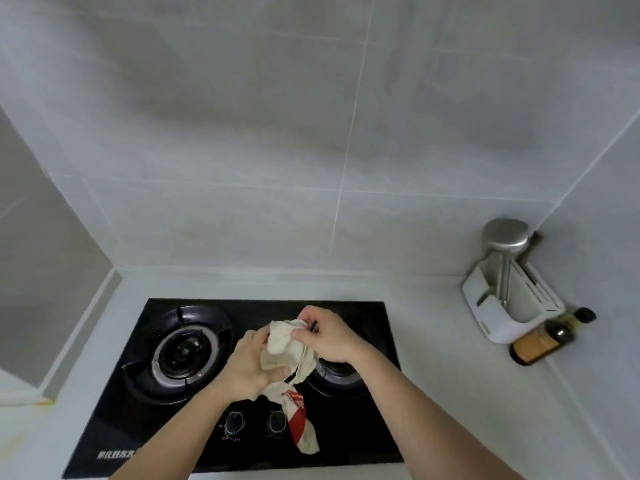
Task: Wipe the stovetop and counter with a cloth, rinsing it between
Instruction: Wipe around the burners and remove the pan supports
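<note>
Left hand (247, 367) and right hand (329, 336) both closed on bunched cloth (287, 351), above stovetop (114, 431) centre; red-striped end dangling.

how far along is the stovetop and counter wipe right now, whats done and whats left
Done: nothing clearly finished; the pictures cannot show which areas were wiped. In hand: the left hand and right hand both hold the bunched cloth above the black stovetop, its tail hanging near the knobs, so it is not pressed flat for wiping. Left: wiping the stovetop and the counter, including around the bottle and white holder, plus rinsing; no sink is in view.
</note>
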Available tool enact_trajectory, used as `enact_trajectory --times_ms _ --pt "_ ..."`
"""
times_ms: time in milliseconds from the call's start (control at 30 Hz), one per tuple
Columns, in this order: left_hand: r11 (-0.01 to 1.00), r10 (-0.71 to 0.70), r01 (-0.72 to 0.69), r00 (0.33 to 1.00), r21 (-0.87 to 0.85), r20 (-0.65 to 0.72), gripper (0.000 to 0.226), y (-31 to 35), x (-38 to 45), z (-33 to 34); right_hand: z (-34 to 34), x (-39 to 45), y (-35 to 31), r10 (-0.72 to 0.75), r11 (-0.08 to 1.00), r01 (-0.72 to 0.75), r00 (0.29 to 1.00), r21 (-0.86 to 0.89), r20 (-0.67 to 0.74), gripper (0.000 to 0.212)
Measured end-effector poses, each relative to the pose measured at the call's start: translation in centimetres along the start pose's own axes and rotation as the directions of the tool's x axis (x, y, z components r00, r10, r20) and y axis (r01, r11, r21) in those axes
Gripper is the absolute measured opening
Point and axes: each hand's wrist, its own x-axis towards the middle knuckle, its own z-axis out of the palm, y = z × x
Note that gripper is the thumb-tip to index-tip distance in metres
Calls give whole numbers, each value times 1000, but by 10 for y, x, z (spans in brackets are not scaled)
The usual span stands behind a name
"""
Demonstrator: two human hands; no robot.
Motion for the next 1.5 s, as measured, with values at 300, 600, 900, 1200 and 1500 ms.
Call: enact_trajectory --times_ms 300,600,900,1200,1500 --pt "995 50 -47 998 -92 25 27 -17 19 18 16 -18 37 129 990 -132 990 -51 -56 12" --pt "963 -264 267 926 -26 -269 24 -40 65 -5 56 -53 152 418 854 -450 892 -260 -173 28" --pt "924 -33 27 999 381 8 73 -21 60 129 96 -8 161 304 851 -393 910 -348 -284 47" --pt "813 157 -175 984 555 80 71 -59 81 107 107 -8 165 255 837 -365 920 -408 -298 41" --pt "893 301 -207 935 401 -189 38 -32 67 130 86 -28 167 149 767 -294 946 -570 -287 39"
